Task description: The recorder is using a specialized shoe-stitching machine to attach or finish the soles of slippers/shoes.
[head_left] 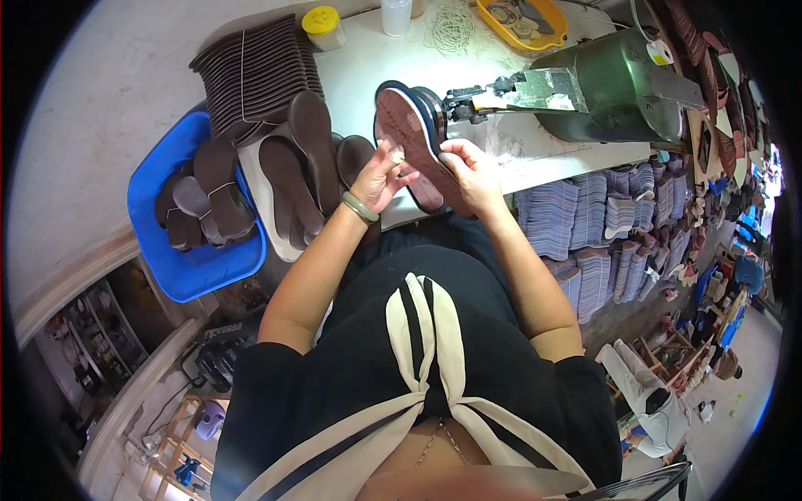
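Both hands work at the near edge of a white table (368, 75), just past the person's black top. The left hand (383, 177), with a green bangle (360, 207) at the wrist, pinches the left edge of a brown shoe sole (413, 138) between fingers and thumb. The right hand (469, 171) grips the same sole along its right edge, fingers curled over it. The sole is tilted, tread side up, its far end lying against the blue-rimmed wheel of a green machine (610, 83), which sits on the table at 1 o'clock from the hands. At 9 o'clock from the hands, loose brown soles (292, 171) lie on the table, and beyond them a blue tray (196, 259) holds more. At 10 o'clock a fanned stack of dark soles (255, 75) rests on the table. At the far edge, at 12 o'clock, stand a yellow-lidded jar (322, 25), a pile of rubber bands (451, 29) and a yellow tray (522, 21). At 3 o'clock, below the table, bundles of striped insoles (585, 225) stand in rows on the floor. The room beyond, at 4 o'clock, is crowded with shoe parts.
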Tool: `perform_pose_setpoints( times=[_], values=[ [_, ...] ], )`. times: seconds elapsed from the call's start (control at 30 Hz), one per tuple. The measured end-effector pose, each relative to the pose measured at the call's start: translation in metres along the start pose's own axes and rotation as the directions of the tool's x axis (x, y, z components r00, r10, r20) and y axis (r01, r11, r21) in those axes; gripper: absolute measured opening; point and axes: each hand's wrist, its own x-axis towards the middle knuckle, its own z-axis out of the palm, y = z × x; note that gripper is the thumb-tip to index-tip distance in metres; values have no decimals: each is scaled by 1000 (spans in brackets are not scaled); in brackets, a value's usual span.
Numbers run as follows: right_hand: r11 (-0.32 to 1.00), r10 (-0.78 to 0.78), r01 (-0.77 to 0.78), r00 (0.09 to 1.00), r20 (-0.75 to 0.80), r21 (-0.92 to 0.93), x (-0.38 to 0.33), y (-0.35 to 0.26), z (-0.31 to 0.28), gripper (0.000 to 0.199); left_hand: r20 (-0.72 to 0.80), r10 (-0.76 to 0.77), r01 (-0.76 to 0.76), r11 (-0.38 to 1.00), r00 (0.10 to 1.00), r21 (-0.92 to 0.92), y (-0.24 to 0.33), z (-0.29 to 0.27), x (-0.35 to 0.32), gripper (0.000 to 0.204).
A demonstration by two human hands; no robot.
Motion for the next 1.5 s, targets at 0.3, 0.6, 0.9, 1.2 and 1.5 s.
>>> perform_pose_setpoints(
  times=[0.3, 0.6, 0.9, 1.2, 1.5],
  values=[
    [934, 204, -274, 936, 287, 231, 9, -18, -36, 33, -110, -84, 123, 900, 990, 418, 22, 74, 1, 17],
    [654, -524, 356, 850, -60, -668, 2, -24, -28, 57, -260, 151, -65, 947, 954, 313, -5, 115, 28, 16],
    [495, -265, 192, 962, 63, -847, 22, -68, -78, 68, -168, 508, -225, 622, 845, 750, -11, 115, 99, 19],
    [879, 184, -155, 983, -20, 450, 17, -25, -113, 41, -343, 588, -153, 633, 732, 759, -8, 128, 138, 28],
    [707, 439, -369, 898, 34, 604, 14, -28, -63, 32, 116, 817, -237, 26, 565, 971, 19, 107, 162, 63]
  ],
)
